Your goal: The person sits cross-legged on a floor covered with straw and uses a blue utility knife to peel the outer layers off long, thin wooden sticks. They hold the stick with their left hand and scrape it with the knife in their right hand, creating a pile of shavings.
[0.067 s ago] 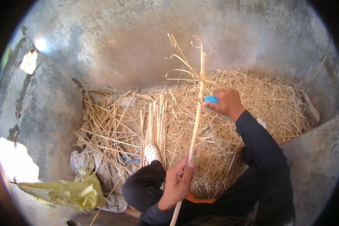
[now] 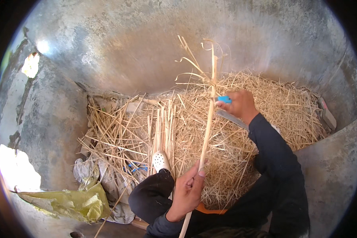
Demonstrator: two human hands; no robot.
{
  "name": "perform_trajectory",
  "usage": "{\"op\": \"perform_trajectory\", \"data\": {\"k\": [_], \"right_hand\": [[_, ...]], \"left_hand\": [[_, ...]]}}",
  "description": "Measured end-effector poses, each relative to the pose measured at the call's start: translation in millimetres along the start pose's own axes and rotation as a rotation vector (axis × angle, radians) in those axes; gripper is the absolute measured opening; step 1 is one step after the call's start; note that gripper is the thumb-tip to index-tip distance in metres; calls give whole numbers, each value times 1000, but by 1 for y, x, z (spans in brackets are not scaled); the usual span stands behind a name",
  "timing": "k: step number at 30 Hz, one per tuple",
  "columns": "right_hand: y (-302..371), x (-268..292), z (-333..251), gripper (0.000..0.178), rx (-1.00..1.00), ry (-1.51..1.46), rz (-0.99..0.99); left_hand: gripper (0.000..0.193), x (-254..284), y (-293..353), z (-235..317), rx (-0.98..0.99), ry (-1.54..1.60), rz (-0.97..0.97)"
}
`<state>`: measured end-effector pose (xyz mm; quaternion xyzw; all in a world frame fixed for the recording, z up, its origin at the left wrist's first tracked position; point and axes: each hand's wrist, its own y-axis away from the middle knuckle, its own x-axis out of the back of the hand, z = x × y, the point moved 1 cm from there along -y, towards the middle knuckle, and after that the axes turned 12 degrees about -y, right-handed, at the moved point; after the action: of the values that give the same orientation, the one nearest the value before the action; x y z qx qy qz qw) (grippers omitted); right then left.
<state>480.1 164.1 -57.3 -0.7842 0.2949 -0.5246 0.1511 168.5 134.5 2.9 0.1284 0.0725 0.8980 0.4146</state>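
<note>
My left hand (image 2: 188, 190) grips a long pale straw stalk (image 2: 207, 127) near its lower end and holds it upright; dry leaves curl off its top. My right hand (image 2: 238, 104) is closed around a blue-handled knife (image 2: 225, 99), and the grey blade (image 2: 232, 118) lies against the stalk about halfway up. Both arms wear dark sleeves. A bundle of stripped straight stalks (image 2: 162, 131) lies on the straw pile (image 2: 273, 103) just left of the held stalk. My leg in dark trousers ends in a white perforated shoe (image 2: 160, 160) resting on the straw.
Straw covers the ground ahead, bounded by a grey concrete wall (image 2: 127, 51). A crumpled yellow-green sack (image 2: 73, 204) and pale rags (image 2: 85, 170) lie at lower left. A flat grey tool (image 2: 327, 113) rests at the straw's right edge.
</note>
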Motion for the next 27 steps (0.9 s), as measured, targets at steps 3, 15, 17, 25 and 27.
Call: {"op": "perform_trajectory", "data": {"k": [3,15,17,25,27], "right_hand": [[-7,9,25,74,-129,97,1],[34,6,-40,69,-626,-959,-473],[49,14,-71,70,-124,-466,-295],[30,31,-61,71,-194,-126,-325],[45,27,-67,71,-35,-143,-292]], "left_hand": [[38,-8,1,1,-18,-3,-16],[41,7,-3,-12,19,56,54],[42,9,-4,-11,4,92,68],[41,3,-2,0,-19,-138,79],[40,2,-4,1,-32,-146,82]]}}
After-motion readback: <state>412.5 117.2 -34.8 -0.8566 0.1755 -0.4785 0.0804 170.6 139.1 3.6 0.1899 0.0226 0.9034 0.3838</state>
